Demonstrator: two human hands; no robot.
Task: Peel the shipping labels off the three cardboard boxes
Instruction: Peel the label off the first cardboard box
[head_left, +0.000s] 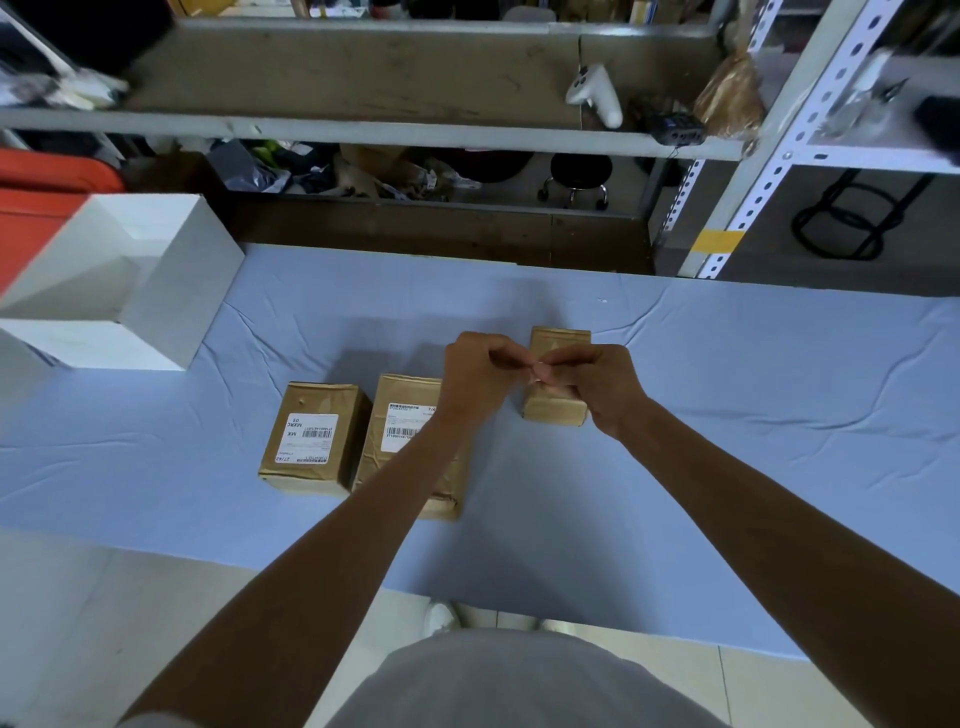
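I see left hand (480, 371) and right hand (592, 387) pinching a pale scrap (537, 372) above right box (560, 342), probably wadding its label; left box (345, 415) and middle box (384, 470) keep theirs.

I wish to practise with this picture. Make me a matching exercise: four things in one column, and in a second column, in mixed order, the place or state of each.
Things
1. left cardboard box
2. middle cardboard box
3. right cardboard box
4. small pale scrap

Places or states
a. pinched between the left hand and the right hand
b. its label lies fully in view
c. no label in view on it; farthest back
d. its label is partly hidden by the left forearm

Pairs: 1-b, 2-d, 3-c, 4-a
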